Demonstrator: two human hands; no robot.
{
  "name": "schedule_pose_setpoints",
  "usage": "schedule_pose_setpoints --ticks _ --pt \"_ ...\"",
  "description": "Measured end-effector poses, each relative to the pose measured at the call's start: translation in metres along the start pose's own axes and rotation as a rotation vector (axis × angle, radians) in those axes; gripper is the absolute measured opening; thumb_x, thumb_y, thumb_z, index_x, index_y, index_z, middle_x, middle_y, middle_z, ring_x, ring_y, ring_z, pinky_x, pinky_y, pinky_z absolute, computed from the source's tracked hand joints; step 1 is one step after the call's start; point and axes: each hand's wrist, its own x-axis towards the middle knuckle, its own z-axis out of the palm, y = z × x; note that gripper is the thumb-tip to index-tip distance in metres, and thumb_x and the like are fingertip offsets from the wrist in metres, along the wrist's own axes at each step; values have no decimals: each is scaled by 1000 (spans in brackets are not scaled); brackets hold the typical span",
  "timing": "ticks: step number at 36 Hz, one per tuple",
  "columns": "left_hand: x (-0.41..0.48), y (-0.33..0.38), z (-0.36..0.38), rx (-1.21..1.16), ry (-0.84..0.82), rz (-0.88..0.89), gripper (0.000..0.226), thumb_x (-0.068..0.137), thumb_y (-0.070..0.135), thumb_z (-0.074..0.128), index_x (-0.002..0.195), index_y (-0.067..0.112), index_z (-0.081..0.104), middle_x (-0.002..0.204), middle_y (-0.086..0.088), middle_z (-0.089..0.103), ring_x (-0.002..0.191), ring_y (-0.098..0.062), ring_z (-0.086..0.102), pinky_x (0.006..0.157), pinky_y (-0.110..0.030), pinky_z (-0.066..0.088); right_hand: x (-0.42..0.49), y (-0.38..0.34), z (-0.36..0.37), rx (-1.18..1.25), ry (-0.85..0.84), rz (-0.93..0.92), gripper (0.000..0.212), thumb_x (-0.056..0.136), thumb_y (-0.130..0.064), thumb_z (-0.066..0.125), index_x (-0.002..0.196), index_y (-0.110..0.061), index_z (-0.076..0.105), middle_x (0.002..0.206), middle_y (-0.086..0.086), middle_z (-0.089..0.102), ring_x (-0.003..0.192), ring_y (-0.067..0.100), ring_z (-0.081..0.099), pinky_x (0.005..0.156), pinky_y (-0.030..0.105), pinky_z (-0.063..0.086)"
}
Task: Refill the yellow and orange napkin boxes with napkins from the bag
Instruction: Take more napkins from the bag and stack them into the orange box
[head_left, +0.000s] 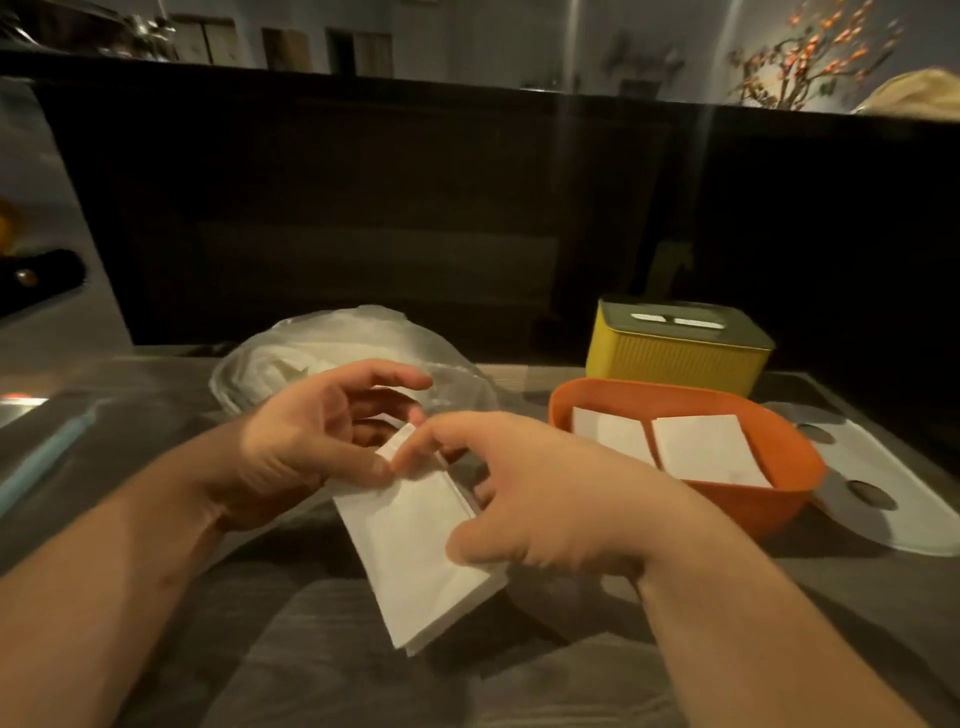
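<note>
While left hand (311, 441) pinches the far corner of the napkins (415, 551) and right hand (524, 499) curls round their right edge, between bag (291, 358) and open orange box (753, 514), square the stack, then drop it in flat.

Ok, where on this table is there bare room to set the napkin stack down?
Bare table lies along the near edge, below the napkin stack, and on the left between the blue stick and the bag. The right is crowded: orange box, yellow box and white lid sit close together.
</note>
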Motion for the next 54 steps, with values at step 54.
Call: schedule_pose_setpoints --ticks 54 --pt "54 -30 95 882 179 354 26 94 32 68 113 46 57 100 28 57 99 3 55 81 -20 49 -22 42 -82 -490 316 547 52 86 -8 74 133 -24 57 129 3 57 107 20 59 74 20 52"
